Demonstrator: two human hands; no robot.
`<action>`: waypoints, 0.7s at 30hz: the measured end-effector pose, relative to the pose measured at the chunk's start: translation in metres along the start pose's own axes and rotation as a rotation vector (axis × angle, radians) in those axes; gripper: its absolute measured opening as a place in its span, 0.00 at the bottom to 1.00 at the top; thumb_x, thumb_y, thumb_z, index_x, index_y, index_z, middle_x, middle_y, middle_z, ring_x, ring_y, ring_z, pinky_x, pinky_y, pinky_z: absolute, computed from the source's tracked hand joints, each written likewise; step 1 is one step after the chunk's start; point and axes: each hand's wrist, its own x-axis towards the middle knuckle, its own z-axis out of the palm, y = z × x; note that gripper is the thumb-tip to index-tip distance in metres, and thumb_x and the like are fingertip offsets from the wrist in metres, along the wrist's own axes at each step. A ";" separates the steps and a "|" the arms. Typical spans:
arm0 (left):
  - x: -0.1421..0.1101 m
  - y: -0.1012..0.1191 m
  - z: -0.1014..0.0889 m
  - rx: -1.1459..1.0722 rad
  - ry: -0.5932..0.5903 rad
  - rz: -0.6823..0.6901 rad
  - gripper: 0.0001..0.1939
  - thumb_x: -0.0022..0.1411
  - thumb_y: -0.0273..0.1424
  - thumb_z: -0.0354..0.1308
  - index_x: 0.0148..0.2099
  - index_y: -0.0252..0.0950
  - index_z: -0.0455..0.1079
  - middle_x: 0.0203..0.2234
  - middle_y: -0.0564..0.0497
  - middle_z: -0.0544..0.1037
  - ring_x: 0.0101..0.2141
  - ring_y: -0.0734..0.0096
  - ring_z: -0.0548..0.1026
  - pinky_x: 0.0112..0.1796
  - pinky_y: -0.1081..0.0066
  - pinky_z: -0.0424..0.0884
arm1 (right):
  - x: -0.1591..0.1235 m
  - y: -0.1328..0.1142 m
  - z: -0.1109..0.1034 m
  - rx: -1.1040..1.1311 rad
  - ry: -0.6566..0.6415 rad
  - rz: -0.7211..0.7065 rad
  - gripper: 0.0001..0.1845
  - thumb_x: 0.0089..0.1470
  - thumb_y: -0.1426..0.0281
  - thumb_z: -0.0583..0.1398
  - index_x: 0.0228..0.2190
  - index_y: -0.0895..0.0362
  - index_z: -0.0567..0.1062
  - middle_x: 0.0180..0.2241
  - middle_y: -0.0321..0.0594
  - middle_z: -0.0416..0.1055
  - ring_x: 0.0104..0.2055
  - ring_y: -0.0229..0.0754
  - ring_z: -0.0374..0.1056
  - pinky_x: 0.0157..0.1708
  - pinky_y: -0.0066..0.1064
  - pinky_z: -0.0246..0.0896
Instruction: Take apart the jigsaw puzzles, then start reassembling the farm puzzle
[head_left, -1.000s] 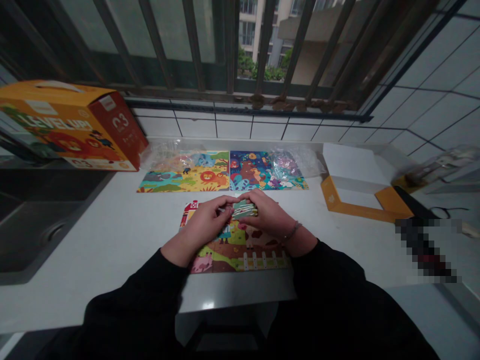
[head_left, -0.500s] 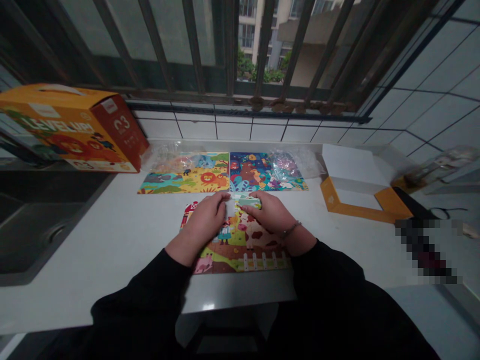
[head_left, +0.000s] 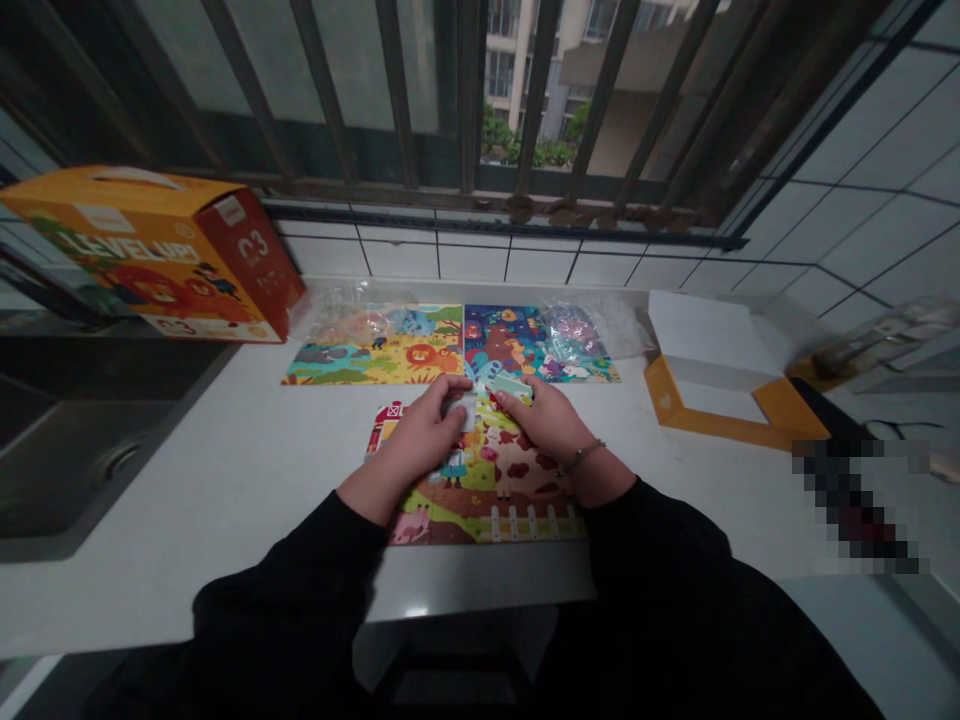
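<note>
A farm jigsaw puzzle [head_left: 457,520] lies on the white counter in front of me, showing a spotted cow, a fence, a pig and a red barn. My right hand [head_left: 553,425] pinches a pale green puzzle piece [head_left: 511,384] above the puzzle's top edge; a bit of red shows by the thumb. Over the puzzle's left part rests my left hand [head_left: 429,428], its fingers curved and the thumb apart, fingertips close to the piece's left end. Whether they touch it I cannot tell. Both hands hide portions of the puzzle beneath.
Behind lie a savanna picture [head_left: 375,350] and a blue night-animals picture [head_left: 499,335], each partly under clear plastic wrapping [head_left: 592,325]. A large orange box [head_left: 150,255] stands at left beside the dark sink [head_left: 45,440]. An open yellow-and-white box [head_left: 720,385] sits at right.
My right hand has raised and tilted the puzzle piece slightly away from me. The left fingertips have shifted a little up and right. The camera view has moved slightly.
</note>
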 end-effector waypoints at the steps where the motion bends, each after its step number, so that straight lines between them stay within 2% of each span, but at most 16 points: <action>1: 0.000 0.002 0.001 -0.048 -0.006 -0.019 0.16 0.71 0.30 0.59 0.59 0.43 0.71 0.60 0.42 0.80 0.60 0.57 0.78 0.55 0.55 0.78 | 0.001 0.002 0.001 0.022 0.012 -0.016 0.20 0.62 0.53 0.69 0.48 0.54 0.79 0.37 0.45 0.83 0.41 0.52 0.80 0.43 0.40 0.74; 5: -0.001 0.009 0.003 -0.271 -0.073 -0.058 0.16 0.70 0.32 0.62 0.58 0.43 0.69 0.57 0.42 0.81 0.54 0.61 0.82 0.45 0.65 0.79 | 0.000 0.002 0.001 0.158 -0.028 -0.079 0.19 0.62 0.51 0.69 0.43 0.52 0.78 0.34 0.41 0.81 0.39 0.51 0.79 0.39 0.39 0.74; 8: -0.002 0.010 0.004 -0.342 -0.094 -0.062 0.20 0.68 0.36 0.65 0.59 0.43 0.67 0.57 0.41 0.80 0.54 0.61 0.82 0.44 0.65 0.78 | 0.000 -0.003 -0.002 0.234 -0.043 -0.114 0.17 0.62 0.53 0.68 0.43 0.52 0.77 0.42 0.40 0.82 0.45 0.50 0.79 0.47 0.41 0.74; 11: -0.001 0.009 0.004 -0.104 0.012 0.010 0.24 0.65 0.39 0.69 0.59 0.41 0.69 0.57 0.40 0.80 0.55 0.56 0.80 0.53 0.57 0.77 | 0.000 -0.006 -0.002 0.335 -0.005 -0.138 0.17 0.61 0.55 0.68 0.45 0.52 0.76 0.46 0.40 0.82 0.47 0.48 0.78 0.50 0.41 0.73; 14: 0.003 0.012 0.005 0.253 0.062 0.113 0.24 0.62 0.42 0.73 0.57 0.39 0.75 0.55 0.40 0.81 0.54 0.51 0.79 0.57 0.52 0.72 | 0.001 -0.007 -0.001 0.432 0.005 -0.124 0.20 0.61 0.53 0.69 0.46 0.52 0.75 0.43 0.39 0.82 0.42 0.46 0.78 0.45 0.39 0.74; 16: 0.006 0.015 0.007 0.397 0.025 0.139 0.18 0.63 0.45 0.72 0.47 0.39 0.78 0.45 0.43 0.83 0.48 0.51 0.79 0.51 0.54 0.72 | 0.000 -0.008 -0.002 0.456 0.023 -0.139 0.22 0.60 0.52 0.69 0.47 0.53 0.75 0.42 0.40 0.81 0.41 0.47 0.77 0.44 0.39 0.74; 18: 0.008 0.019 0.011 0.465 -0.027 0.119 0.15 0.65 0.45 0.69 0.36 0.39 0.76 0.33 0.47 0.80 0.37 0.57 0.77 0.41 0.60 0.70 | -0.003 -0.010 -0.005 0.421 0.074 -0.183 0.23 0.59 0.52 0.70 0.48 0.53 0.75 0.44 0.41 0.81 0.45 0.49 0.77 0.47 0.41 0.73; 21: 0.007 0.024 0.014 0.444 -0.085 0.075 0.16 0.67 0.43 0.66 0.32 0.40 0.71 0.24 0.53 0.73 0.28 0.65 0.69 0.32 0.66 0.59 | -0.009 -0.015 -0.014 0.294 0.183 -0.269 0.22 0.58 0.54 0.71 0.48 0.53 0.77 0.48 0.45 0.80 0.52 0.53 0.76 0.54 0.46 0.71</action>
